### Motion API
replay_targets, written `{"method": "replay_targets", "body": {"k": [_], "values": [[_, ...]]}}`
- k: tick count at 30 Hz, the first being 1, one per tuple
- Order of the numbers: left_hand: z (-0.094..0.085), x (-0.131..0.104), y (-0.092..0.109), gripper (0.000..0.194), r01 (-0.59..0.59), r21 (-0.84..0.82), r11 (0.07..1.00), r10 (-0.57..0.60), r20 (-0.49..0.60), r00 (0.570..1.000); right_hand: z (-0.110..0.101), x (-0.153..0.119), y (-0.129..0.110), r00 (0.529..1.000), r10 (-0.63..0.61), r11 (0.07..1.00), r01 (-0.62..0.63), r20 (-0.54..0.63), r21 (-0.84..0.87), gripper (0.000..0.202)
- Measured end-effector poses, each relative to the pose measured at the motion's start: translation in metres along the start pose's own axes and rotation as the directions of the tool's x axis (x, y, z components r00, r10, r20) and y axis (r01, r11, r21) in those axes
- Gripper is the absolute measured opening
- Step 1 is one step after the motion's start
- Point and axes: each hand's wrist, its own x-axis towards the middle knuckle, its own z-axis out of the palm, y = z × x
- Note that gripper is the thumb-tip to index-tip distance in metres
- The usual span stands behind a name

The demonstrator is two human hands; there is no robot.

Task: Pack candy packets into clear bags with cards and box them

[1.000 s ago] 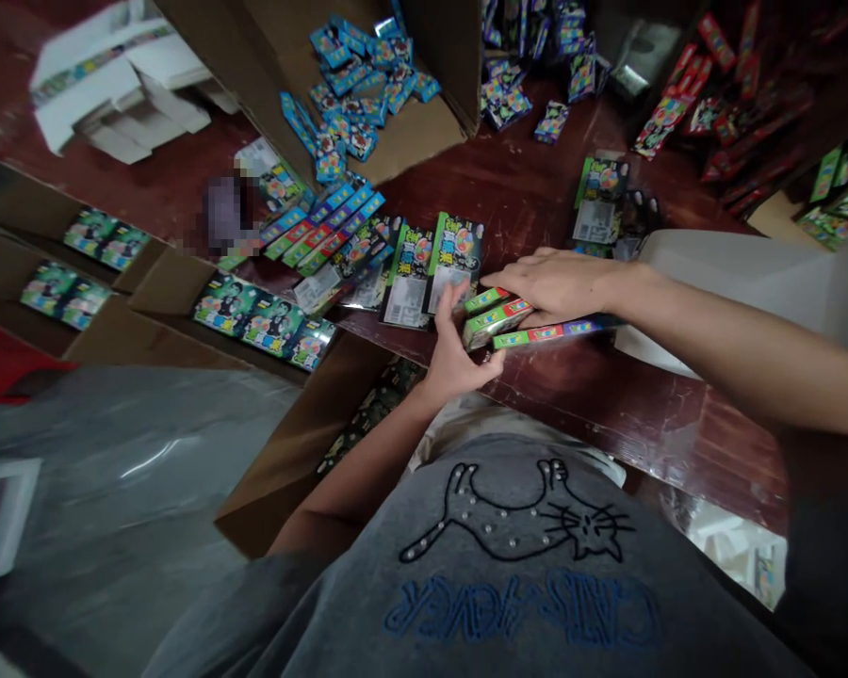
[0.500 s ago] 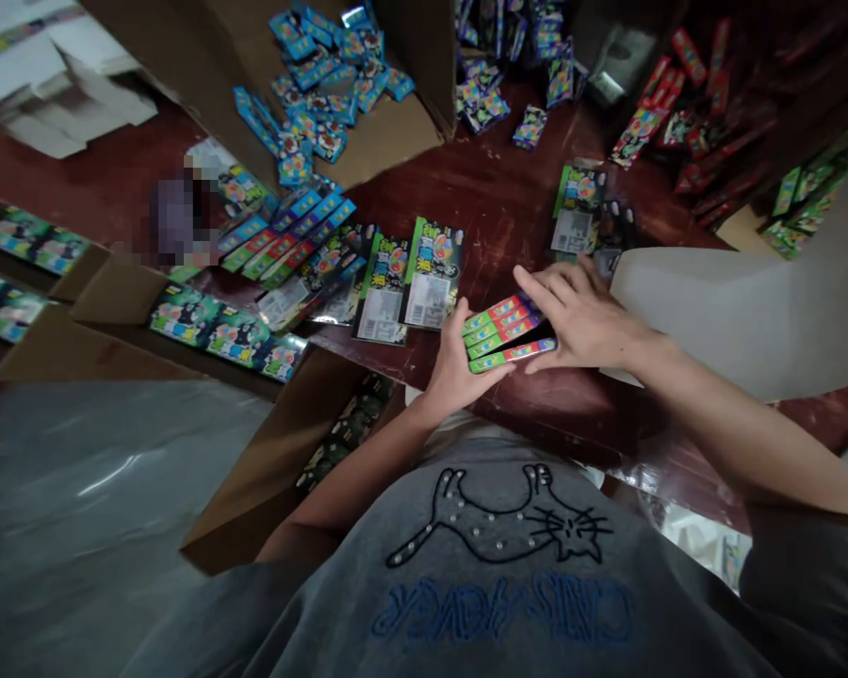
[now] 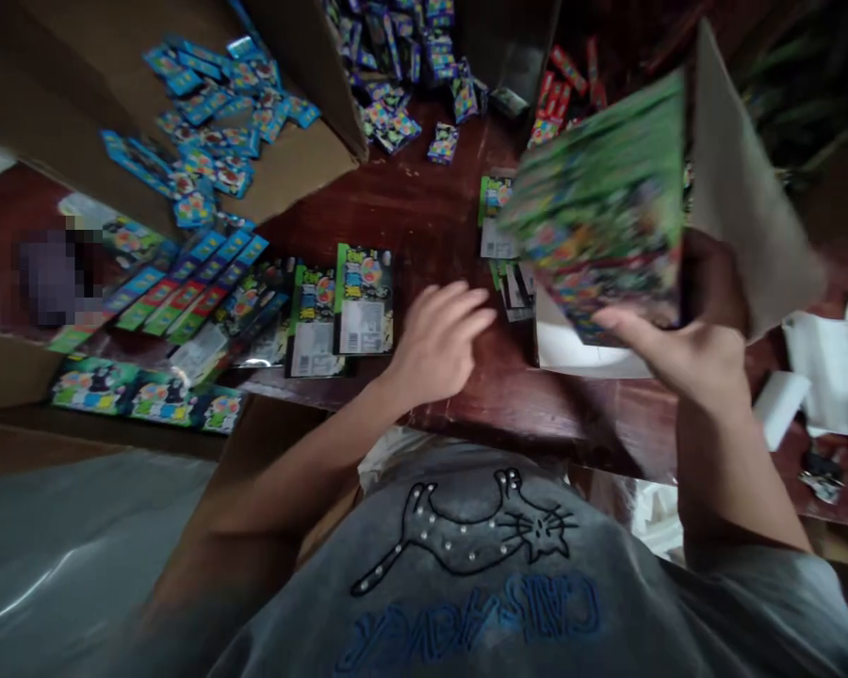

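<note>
My right hand [image 3: 693,363] grips a blurred green block with colourful print [image 3: 600,207], which looks like a bundle of small packets. Its thumb lies along the block's lower edge, and the other fingers are mostly hidden behind. The block is tilted above a white surface [image 3: 586,353] at the right of the table. My left hand [image 3: 442,344] hangs over the table's front, fingers stretched out and nothing in it. Left of this hand lie flat black-and-green printed pouches [image 3: 364,301]. Behind the block, another such pouch [image 3: 496,217] is partly covered.
A cardboard carton [image 3: 303,160] spills blue packets [image 3: 212,122] at the back left. Purple packets [image 3: 396,118] and red packets [image 3: 558,94] are heaped behind. Striped rows of small boxes [image 3: 198,282] lie left. A pale flap [image 3: 742,188] rises at right, near white paper [image 3: 834,367].
The small striped boxes have left my hands and I no longer see them. My right hand has moved right and up and taken hold of the green block. The view has shifted right.
</note>
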Motion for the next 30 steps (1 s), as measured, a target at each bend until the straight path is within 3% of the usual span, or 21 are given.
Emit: {"method": "replay_targets", "body": {"k": [1, 2, 5, 7, 11, 15, 19, 24, 27, 30], "values": [[0.018, 0.024, -0.001, 0.059, -0.098, -0.005, 0.995, 0.097, 0.154, 0.983, -0.007, -0.002, 0.006, 0.997, 0.068, 0.998, -0.067, -0.045, 0.021, 0.09], [0.036, 0.047, -0.002, 0.056, -0.205, -0.03, 0.978, 0.206, 0.273, 0.94, -0.011, -0.003, 0.014, 0.991, 0.121, 0.992, -0.118, -0.063, 0.04, 0.089], [0.083, 0.094, 0.003, 0.034, -0.365, -0.039, 0.93, 0.347, 0.419, 0.839, -0.016, -0.009, 0.046, 0.961, 0.268, 0.958, -0.259, -0.069, 0.121, 0.086], [0.095, 0.099, 0.015, 0.028, -0.4, -0.004, 0.916, 0.359, 0.452, 0.817, -0.019, -0.014, 0.07, 0.938, 0.343, 0.934, -0.334, -0.053, 0.125, 0.086], [0.083, 0.068, 0.05, 0.018, -0.436, 0.061, 0.898, 0.373, 0.421, 0.826, -0.024, -0.019, 0.103, 0.92, 0.376, 0.926, -0.375, 0.112, -0.033, 0.095], [0.071, 0.043, 0.072, 0.02, -0.417, 0.121, 0.901, 0.357, 0.339, 0.87, -0.01, -0.006, 0.098, 0.919, 0.156, 0.963, -0.061, 0.363, -0.261, 0.102], [0.077, 0.035, 0.07, 0.025, -0.379, 0.19, 0.906, 0.312, 0.305, 0.9, 0.009, 0.008, 0.074, 0.877, -0.002, 0.921, 0.19, 0.481, -0.341, 0.089], [0.084, 0.021, 0.069, 0.023, -0.326, 0.258, 0.909, 0.25, 0.286, 0.925, 0.03, -0.001, 0.059, 0.876, 0.029, 0.893, 0.194, 0.481, -0.407, 0.085], [0.077, 0.02, 0.068, 0.03, -0.301, 0.228, 0.926, 0.224, 0.31, 0.924, 0.036, -0.01, 0.063, 0.847, 0.047, 0.878, 0.218, 0.53, -0.426, 0.097], [0.067, 0.033, 0.062, 0.062, -0.171, 0.245, 0.954, 0.092, 0.304, 0.948, 0.034, -0.011, 0.074, 0.774, -0.018, 0.904, 0.283, 0.633, -0.321, 0.12]]}}
